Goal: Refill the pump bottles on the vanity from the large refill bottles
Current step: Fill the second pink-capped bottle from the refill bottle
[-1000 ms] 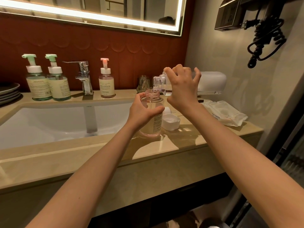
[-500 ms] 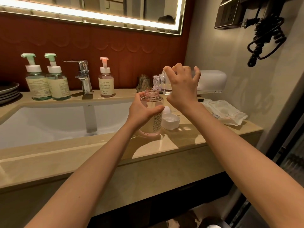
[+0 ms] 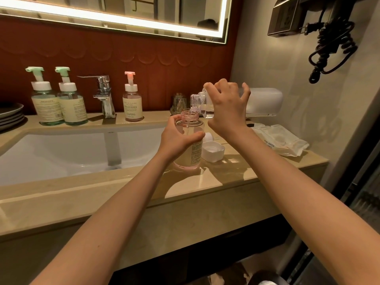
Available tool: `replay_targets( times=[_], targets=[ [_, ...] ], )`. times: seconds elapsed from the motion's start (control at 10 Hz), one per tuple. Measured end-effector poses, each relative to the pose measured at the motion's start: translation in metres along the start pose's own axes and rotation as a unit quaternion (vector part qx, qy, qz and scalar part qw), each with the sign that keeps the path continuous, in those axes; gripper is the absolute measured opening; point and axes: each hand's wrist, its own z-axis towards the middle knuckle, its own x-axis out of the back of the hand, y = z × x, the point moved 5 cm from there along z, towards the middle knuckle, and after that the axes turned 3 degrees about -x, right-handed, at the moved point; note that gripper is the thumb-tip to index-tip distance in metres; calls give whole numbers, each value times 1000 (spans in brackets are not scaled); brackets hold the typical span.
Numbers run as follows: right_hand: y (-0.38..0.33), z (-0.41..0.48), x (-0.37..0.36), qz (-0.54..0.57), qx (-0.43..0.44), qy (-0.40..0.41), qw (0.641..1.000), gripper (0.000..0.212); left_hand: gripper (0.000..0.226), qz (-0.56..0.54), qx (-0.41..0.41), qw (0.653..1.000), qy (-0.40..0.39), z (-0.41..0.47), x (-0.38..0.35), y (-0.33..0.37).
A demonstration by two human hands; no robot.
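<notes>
A: Polished beige stone vanity [image 3: 205, 183] up front, glossy under warm light, with a smooth white sink basin [image 3: 61, 153] sunk into its left half.
B: What's crowding the action?
A: Both forearms reach in from below, and the left hand [image 3: 176, 140] covers much of the bottle's near side. A white cap [image 3: 212, 151] lies mouth-up just right of it, and a crinkly plastic wipes pack [image 3: 281, 140] sits further right by the wall.
B: Grip check!
A: The left hand wraps the clear, round open pump bottle [image 3: 193, 154], which stands on the counter. The right hand [image 3: 226, 112] claws over the transparent refill bottle [image 3: 195, 102] with curled fingers. It's tipped nearly level, ribbed neck right above the threaded mouth.
B: Back row?
A: A small glass jar [image 3: 178, 103], a pink-topped pump bottle [image 3: 132, 103], a chrome faucet [image 3: 104, 95], then the right green pump bottle [image 3: 72, 108] and the left green pump bottle [image 3: 46, 108]. Grey plates [image 3: 10, 114] are stacked far left. A lit mirror [image 3: 123, 17] hangs above, and a black coiled cord [image 3: 333, 46] top right.
</notes>
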Motion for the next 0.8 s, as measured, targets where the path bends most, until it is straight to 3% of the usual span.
replay_targets(
  times=[0.8],
  targets=[
    [0,0,0,8,4,11,1000,66,81,6,-3,1000,3,3,-2,-4]
  ],
)
